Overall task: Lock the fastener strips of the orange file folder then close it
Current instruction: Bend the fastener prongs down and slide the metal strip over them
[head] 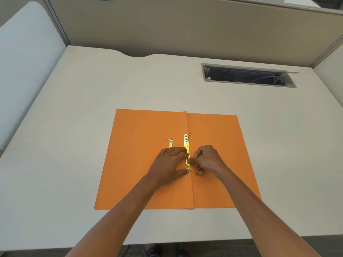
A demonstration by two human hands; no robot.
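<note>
The orange file folder [141, 164] lies open and flat on the white desk. A long gold fastener strip [186, 143] runs along its centre fold, with a thin prong sticking up at its far end. A shorter gold strip [170, 142] lies to its left, mostly hidden under my left hand. My left hand [169, 164] rests flat on the folder, fingertips and thumb pressing the long strip's left edge. My right hand [206, 160] pinches the lower part of that strip from the right with thumb and forefinger.
The white desk [92, 93] has a rectangular cable opening [248, 76] with wires at the back right. Beige partition walls [185, 25] enclose the back and sides. The desk's front edge is just below my forearms.
</note>
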